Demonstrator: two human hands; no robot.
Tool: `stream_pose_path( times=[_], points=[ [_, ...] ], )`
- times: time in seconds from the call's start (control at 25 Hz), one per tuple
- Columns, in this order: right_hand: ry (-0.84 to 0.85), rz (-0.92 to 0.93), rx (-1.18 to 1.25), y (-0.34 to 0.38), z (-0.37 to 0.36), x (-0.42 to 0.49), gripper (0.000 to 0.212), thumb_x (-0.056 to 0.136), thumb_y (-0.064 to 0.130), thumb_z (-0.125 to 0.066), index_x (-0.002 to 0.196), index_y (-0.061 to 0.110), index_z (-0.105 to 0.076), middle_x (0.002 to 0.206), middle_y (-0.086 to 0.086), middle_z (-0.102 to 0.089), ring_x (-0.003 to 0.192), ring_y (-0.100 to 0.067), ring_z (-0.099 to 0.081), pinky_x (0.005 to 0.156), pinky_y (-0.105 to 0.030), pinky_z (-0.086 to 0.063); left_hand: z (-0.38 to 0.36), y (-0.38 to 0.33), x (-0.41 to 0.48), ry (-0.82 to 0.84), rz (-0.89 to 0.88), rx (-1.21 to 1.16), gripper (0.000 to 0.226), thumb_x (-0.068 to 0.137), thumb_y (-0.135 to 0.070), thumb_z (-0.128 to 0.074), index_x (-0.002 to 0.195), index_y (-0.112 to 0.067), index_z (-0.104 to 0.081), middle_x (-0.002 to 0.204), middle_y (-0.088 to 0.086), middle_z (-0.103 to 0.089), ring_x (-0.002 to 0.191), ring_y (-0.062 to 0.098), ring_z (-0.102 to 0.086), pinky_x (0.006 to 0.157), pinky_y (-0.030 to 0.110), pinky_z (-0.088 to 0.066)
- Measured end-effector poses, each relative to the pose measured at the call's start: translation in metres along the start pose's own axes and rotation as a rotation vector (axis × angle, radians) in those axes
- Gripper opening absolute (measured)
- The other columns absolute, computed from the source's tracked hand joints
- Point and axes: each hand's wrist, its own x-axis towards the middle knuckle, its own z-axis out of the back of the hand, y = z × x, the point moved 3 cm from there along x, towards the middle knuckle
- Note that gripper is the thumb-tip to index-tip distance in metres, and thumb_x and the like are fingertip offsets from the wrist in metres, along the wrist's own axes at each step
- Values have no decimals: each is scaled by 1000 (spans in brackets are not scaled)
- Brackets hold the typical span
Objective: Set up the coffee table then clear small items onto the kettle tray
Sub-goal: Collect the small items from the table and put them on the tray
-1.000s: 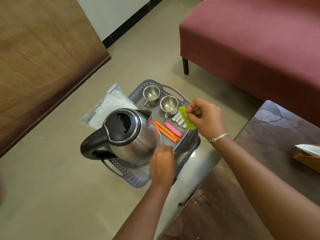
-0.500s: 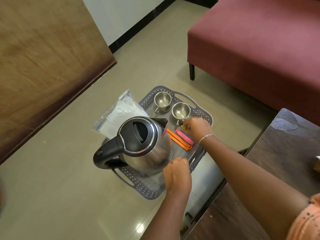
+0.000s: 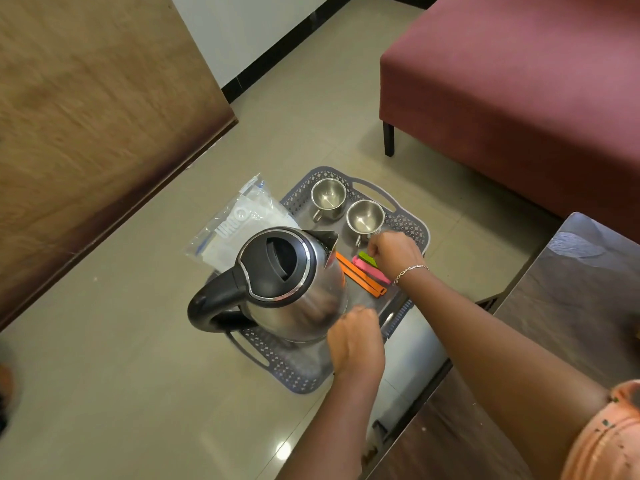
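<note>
the right hand [image 3: 394, 254] has its fingers [image 3: 375, 242] curled down on the end of the green clip [image 3: 367, 259], seemingly pinching it against the grey tray [image 3: 414, 230] on the floor, just beside the pink clip [image 3: 372, 273] and orange clip [image 3: 358, 277]; the left hand [image 3: 358, 341] is curled by the base of the kettle [image 3: 291, 282], and i cannot tell if it grips anything. this looks like the clearing step, so next comes letting go and lifting off without knocking the nearer steel cup [image 3: 365, 218]. counted: one kettle, two steel cups, three clips, one plastic bag [image 3: 239, 223] at the tray's edge
</note>
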Motion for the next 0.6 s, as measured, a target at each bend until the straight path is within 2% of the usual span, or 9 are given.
stream_pose_path(
  times=[0.16,0.32,0.48,0.6],
  points=[
    [-226,84,129,-13,26,-24,16,80,-1,-53,81,7,-67,87,-12,-67,80,-31,-61,68,-30,-44,0,-1,2,-41,31,39,27,90,1,-42,103,-11,-61,109,7,-63,101,26,-61,75,33,-47],
    [-494,121,205,-53,54,-98,11,74,4,-54,70,8,-64,69,-11,-64,61,-32,-58,57,-28,-41,-3,-7,-4,-68,55,96,23,90,-5,-42,98,-14,-62,105,8,-66,100,29,-63,76,36,-48],
    [-582,41,106,-120,64,-192,8,71,9,-55,70,10,-63,67,-9,-62,57,-32,-57,44,-33,-49,-3,-16,-9,-119,107,112,18,90,-18,-50,99,-11,-64,105,15,-67,101,34,-62,78,37,-49],
    [-623,-84,112,-180,65,-279,13,72,10,-49,70,11,-61,69,-7,-61,57,-32,-57,44,-33,-48,-3,-40,-36,-230,159,50,30,85,-24,-61,103,0,-60,107,25,-61,101,42,-59,79,45,-49]
  ],
)
